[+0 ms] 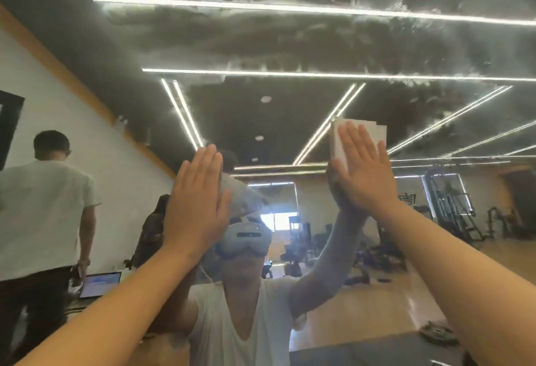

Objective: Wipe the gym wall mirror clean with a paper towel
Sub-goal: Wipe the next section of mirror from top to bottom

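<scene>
Pressing paper towel [338, 145] on mirror [290, 40], right hand [362, 174] flat; left hand [194, 200] flat too.

free: mirror [290, 46] bare above and right of paper towel [338, 142] | blocked: left hand [197, 200] raised to its left

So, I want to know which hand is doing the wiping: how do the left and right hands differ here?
The right hand presses a folded white paper towel to the mirror; the left hand shows only a greyish shape by its thumb, which I cannot identify. The right hand sits higher than the left hand. Both are flat, fingers straight, against the glass.
</scene>
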